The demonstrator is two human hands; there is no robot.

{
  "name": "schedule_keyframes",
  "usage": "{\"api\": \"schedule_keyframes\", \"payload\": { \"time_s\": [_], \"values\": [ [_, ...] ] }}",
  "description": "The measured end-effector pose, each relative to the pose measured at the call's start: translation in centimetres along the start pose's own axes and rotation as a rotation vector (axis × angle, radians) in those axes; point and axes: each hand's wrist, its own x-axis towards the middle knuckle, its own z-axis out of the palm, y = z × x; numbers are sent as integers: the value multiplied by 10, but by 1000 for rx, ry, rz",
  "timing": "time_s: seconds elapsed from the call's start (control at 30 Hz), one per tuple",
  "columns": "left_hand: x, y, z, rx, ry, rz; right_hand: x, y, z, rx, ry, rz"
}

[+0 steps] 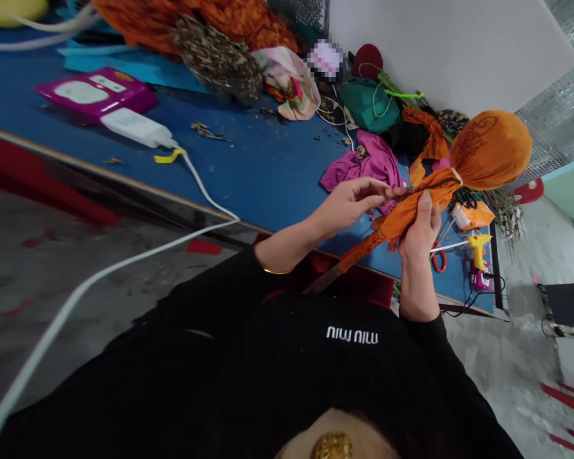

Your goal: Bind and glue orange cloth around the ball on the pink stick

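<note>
The right hand [418, 229] closes around the orange cloth bundle [444, 192], with its thumb pressed on top, just below the round end. The left hand [356, 199] has its fingers bent toward the same cloth, near a dark thin strip [437, 183] which lies along it; whether the fingers really pinch this strip, I cannot tell. The bundle is held slanting above the right part of the blue table [268, 178], and its thin tail reaches past the near edge, toward the body. The first risk, I think, is at the pale tie [456, 176] under the round end: if the right hand loosens, or if the strip is pulled too strongly, this tie may slip and the gathered folds may open. The tail could also catch on the table edge and twist the cloth. A pink cloth [361, 162] lies close beyond the left hand and might be dragged together. Near the right wrist are a red ring handle [444, 258] and a yellow glue gun [479, 245]; a careless elbow may push them off the corner. On the left, the white cable [34, 363] hangs past the body, so it could snag a sleeve.
</note>
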Motion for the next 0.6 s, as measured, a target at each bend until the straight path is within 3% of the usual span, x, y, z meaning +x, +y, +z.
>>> {"api": "schedule_keyframes", "payload": {
  "time_s": [0.1,0.2,0.33,0.47,0.6],
  "values": [
    [5,-6,6,-44,-145,-41,-2,-6,5,157,138,11],
    [9,-6,11,-62,-244,-76,-5,-17,7,219,139,27],
    [12,-2,12,-37,-241,-68,-7,-30,2,264,85,8],
    [15,16,-3,97,-218,35,-8,-31,-4,201,65,-2],
    [18,39,-26,108,-225,64,-9,-23,-7,159,165,37]
  ]
}}
